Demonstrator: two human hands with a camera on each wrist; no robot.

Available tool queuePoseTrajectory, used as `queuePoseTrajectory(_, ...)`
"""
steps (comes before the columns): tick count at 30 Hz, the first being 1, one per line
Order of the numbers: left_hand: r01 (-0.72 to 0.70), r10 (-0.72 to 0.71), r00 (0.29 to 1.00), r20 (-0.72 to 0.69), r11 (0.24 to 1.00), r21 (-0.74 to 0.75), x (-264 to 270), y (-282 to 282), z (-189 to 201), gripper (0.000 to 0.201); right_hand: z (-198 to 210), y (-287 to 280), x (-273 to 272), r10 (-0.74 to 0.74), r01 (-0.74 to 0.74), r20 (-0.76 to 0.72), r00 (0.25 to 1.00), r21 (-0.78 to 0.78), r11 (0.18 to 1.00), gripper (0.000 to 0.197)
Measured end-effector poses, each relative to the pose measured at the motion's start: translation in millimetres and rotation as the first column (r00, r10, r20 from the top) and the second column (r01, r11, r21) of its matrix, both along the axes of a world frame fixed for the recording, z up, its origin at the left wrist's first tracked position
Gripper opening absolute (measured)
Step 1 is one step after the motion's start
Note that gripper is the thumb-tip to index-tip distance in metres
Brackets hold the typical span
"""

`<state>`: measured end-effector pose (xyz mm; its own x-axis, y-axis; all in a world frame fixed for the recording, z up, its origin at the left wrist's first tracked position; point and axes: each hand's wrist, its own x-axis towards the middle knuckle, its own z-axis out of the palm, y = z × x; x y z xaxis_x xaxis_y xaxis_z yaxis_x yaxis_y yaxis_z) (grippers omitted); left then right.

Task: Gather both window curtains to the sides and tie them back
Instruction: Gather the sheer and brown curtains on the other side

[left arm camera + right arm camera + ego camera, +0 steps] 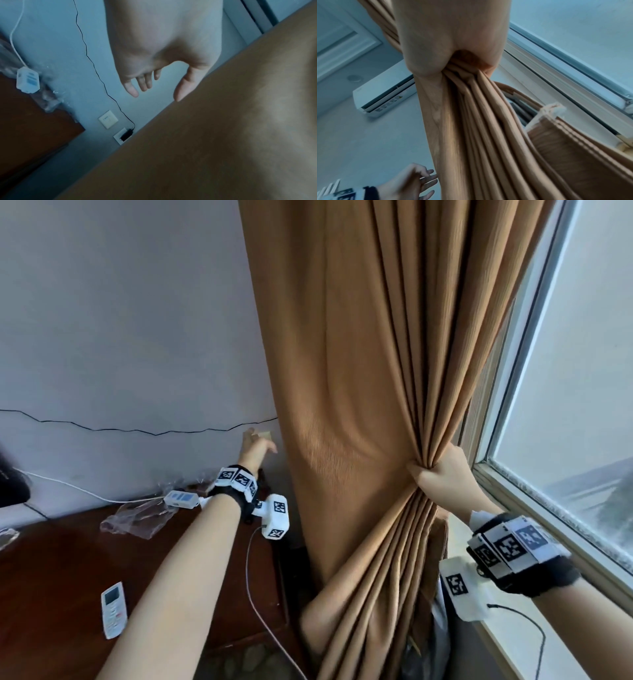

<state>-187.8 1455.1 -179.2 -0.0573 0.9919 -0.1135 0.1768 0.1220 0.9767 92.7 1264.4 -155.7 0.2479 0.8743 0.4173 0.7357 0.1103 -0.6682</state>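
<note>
R hand (pixel 442 474) had the tan curtain (pixel 342 371) bunched at about sill height, fingers curled tight round the gathered pleats; the R wrist view showed the folds squeezed into the fist and fanning out beyond it. Curtain hung at the L side of the window (pixel 582 371), between glass and the wall (pixel 120 320), so this panel was already drawn to its side. Grip prob. there to keep the pleats from spreading while the other hand went for a fastener.

L hand (pixel 255 448) was out to the far L, near the wall just beside the curtain's L edge, fingers loosely spread and holding nothing. In the L wrist view the thumb (pixel 181 88) lay right at the fabric edge w/ the other fingers a bit apart; touching or not, can't tell. A small tan thing (pixel 262 434) showed on the wall just past the fingertips, poss. a hook or tieback end, too small to say. My read: L hand was reaching for whatever ties the bundle.

No tieback cord or band plainly visible. Second curtain not in view, so roughly first half of the job, tie not yet made.

Elsewhere: dark wooden desk (pixel 51 577) at near L w/ a white remote (pixel 114 609), clear plastic wrap (pixel 137 517), a white adapter (pixel 181 498); thin black cable (pixel 137 431) ran along the wall to a socket (pixel 122 135).
</note>
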Motion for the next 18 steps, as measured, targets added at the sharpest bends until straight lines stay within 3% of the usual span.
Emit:
queuePoseTrajectory(2, 0.065, -0.065, 0.998, 0.021, 0.998, 0.016, 1, 14, 7, 0.089, -2, 1, 5, -0.009, 0.009, 0.000, 1.000, 0.021, 1.000, 0.010)
queuePoseTrajectory(6, 0.138, -0.137, 0.983, 0.121, 0.990, -0.002, 12, 47, 17, 0.099, -7, 5, 8, -0.019, 0.019, 0.002, 1.000, 0.045, 0.999, 0.031)
queuePoseTrajectory(9, 0.235, -0.231, 0.959, 0.162, 0.972, -0.008, 23, 64, 13, 0.042, -6, 3, 7, 0.006, -0.007, 0.010, 1.000, 0.064, 0.998, 0.021)
queuePoseTrajectory(10, 0.261, -0.257, 0.953, 0.157, 0.965, -0.002, 28, 62, 14, 0.035, -6, 3, 7, 0.014, -0.014, -0.001, 1.000, 0.067, 0.998, 0.018)
queuePoseTrajectory(15, 0.235, -0.232, 0.967, 0.108, 0.972, -0.019, 25, 63, -2, 0.037, -5, 9, 7, -0.017, 0.017, 0.005, 1.000, 0.076, 0.997, 0.045)
queuePoseTrajectory(18, 0.054, -0.056, 0.995, 0.080, 0.998, 0.025, 7, 54, -12, 0.047, -5, 14, 9, -0.036, 0.036, 0.004, 0.999, 0.059, 0.998, 0.046)
